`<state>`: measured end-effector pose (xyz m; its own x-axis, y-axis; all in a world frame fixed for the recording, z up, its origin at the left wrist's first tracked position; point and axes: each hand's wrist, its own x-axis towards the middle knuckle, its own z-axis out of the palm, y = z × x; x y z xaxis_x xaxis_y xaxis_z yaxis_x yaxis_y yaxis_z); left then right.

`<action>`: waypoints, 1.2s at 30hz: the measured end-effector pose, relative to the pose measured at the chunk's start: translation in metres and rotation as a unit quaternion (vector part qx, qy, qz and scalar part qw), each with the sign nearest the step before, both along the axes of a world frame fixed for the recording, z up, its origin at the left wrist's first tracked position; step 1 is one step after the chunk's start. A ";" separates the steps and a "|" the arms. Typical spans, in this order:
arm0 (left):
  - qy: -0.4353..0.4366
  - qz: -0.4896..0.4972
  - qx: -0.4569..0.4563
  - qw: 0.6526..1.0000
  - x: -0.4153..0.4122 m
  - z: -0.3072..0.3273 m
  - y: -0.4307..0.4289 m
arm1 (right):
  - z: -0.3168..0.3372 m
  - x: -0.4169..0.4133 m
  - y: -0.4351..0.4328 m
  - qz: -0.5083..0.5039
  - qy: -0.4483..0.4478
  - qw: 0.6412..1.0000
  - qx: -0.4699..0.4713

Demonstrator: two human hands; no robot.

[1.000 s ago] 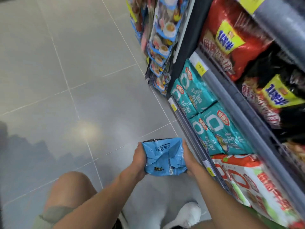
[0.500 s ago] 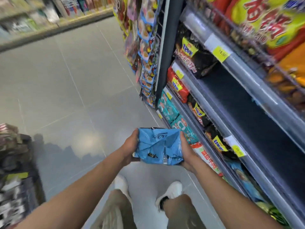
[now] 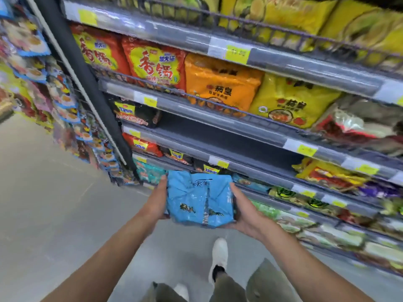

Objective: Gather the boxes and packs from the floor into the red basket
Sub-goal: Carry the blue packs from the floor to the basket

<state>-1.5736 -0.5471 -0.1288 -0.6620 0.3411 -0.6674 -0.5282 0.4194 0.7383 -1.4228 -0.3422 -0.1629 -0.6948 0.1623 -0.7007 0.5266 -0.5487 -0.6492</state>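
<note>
Blue noodle multipack: clasped between your left hand and right hand; keep it level, find the unseen basket.

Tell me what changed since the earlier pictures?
The person rose from a crouch to standing, lifting the blue pack up toward the shelves. Nothing was grabbed or dropped: the left hand and right hand still hold its sides.

Olive trousers, white shoes, bare forearms
</note>
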 end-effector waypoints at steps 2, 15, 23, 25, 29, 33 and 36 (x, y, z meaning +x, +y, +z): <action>0.018 -0.069 0.018 0.997 0.017 0.006 0.017 | 0.011 0.040 0.001 -0.066 0.013 0.998 0.013; -0.036 -0.410 0.070 0.909 0.242 0.045 0.178 | 0.049 0.334 0.012 -0.409 -0.026 0.909 0.082; -0.064 -0.558 0.106 0.821 0.478 0.043 0.276 | 0.068 0.579 0.014 -0.570 -0.030 0.815 0.093; -0.082 -0.590 0.110 0.796 0.530 0.039 0.294 | 0.068 0.630 0.012 -0.602 -0.023 0.793 0.086; -0.085 -0.640 0.109 0.756 0.624 0.029 0.328 | 0.066 0.720 0.009 -0.673 -0.010 0.737 0.060; -0.092 -0.678 0.107 0.721 0.690 0.027 0.352 | 0.063 0.780 0.014 -0.699 0.001 0.714 0.054; -0.089 -0.701 0.106 0.699 0.735 0.025 0.379 | 0.060 0.818 0.026 -0.716 0.003 0.696 0.061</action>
<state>-0.8382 -0.1681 -0.1035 0.5103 0.6748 -0.5331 0.2013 0.5090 0.8369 -0.6052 -0.3164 -0.1031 0.2371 0.7486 -0.6191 -0.5063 -0.4487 -0.7364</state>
